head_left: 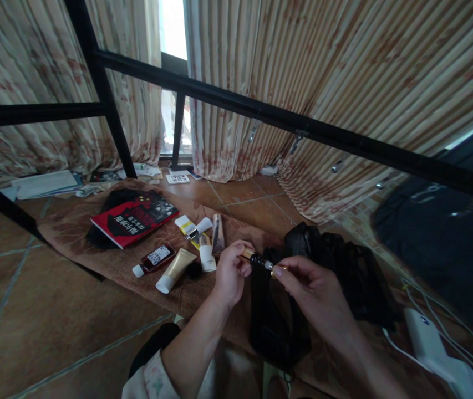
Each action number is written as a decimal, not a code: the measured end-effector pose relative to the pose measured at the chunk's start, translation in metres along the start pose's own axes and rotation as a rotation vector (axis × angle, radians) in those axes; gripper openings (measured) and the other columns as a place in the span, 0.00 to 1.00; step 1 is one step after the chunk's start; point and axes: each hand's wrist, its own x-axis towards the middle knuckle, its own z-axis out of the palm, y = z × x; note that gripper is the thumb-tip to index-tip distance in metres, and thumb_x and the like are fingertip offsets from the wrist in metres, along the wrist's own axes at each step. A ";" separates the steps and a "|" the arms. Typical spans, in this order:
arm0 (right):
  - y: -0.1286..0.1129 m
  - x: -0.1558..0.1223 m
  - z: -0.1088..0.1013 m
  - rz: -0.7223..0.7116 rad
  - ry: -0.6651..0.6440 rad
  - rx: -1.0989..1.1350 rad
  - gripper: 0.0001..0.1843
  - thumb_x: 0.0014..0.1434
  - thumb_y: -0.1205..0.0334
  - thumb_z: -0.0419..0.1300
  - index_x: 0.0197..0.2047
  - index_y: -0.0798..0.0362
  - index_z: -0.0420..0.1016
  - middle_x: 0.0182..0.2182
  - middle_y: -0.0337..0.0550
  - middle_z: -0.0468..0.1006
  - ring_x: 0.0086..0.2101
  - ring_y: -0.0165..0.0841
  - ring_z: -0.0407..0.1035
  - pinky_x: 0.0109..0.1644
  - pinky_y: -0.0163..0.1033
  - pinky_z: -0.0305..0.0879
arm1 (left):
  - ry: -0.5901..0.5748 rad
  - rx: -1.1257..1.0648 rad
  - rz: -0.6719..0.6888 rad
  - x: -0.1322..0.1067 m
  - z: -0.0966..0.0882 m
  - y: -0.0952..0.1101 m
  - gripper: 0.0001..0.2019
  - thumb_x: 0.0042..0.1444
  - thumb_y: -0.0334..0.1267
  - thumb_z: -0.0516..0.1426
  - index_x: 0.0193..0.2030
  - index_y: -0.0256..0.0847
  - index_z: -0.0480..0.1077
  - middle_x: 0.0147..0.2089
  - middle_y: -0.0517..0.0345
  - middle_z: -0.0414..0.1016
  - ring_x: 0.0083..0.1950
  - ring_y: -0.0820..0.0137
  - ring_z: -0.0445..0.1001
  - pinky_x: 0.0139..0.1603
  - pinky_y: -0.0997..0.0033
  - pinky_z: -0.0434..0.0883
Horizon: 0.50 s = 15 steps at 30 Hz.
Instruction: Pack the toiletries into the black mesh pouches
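My left hand (233, 272) is closed around a small dark glass bottle (257, 259) with a gold-brown label, held tilted with its neck toward the right. At the bottle's mouth shows a pale, clear tip. My right hand (311, 282) pinches a small gold cap (278, 272) just beside that tip; whether the two touch I cannot tell. Below the hands lies a black bag (280, 324) with a strap. Left of my left hand rest a white-capped bottle (206, 252), a silvery tube (218, 233), a gold tube (176, 270) and a round black lid (193, 270).
A brown cloth-covered surface (128, 277) bears a red and black book (134, 219) and a dark red bottle (155, 259). Black metal bars (228, 102) cross in front of the curtains (244, 50). A white power strip (431, 338) with cables lies at right.
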 end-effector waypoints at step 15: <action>0.005 0.004 -0.007 0.064 0.063 0.061 0.17 0.54 0.47 0.65 0.34 0.54 0.80 0.25 0.38 0.75 0.26 0.29 0.66 0.30 0.33 0.62 | 0.039 0.059 0.027 0.000 -0.001 -0.002 0.10 0.45 0.41 0.60 0.30 0.36 0.70 0.22 0.66 0.61 0.18 0.82 0.51 0.20 0.78 0.47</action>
